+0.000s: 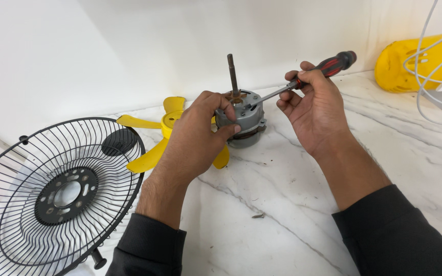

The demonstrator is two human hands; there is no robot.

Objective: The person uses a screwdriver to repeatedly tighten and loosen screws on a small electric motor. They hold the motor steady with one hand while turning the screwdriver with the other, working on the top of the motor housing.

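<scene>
The left hand [200, 130] holds the motor [241, 120]. Its fingers wrap around the near side of the grey metal body and keep it standing on the table [282, 204]. A thin metal rod [233, 75] sticks straight up from the top of the motor.

The right hand [315, 110] is closed around a screwdriver [303, 81]. The handle is red and black and points up to the far right. The metal tip slants down to the left and touches the top of the motor, just beside the rod.

The motor sits near the middle of the white marble table, close to the far wall. A yellow fan blade [164, 135] lies flat just behind the left hand, partly hidden by it. On the left, a black wire guard [52, 194] leans up, with a round black plate in its middle. A small screw [258, 215] lies alone on the table, nearer than the motor. A yellow cover [410, 64] lies at the far right, with white wires [428, 66] looping over it.
</scene>
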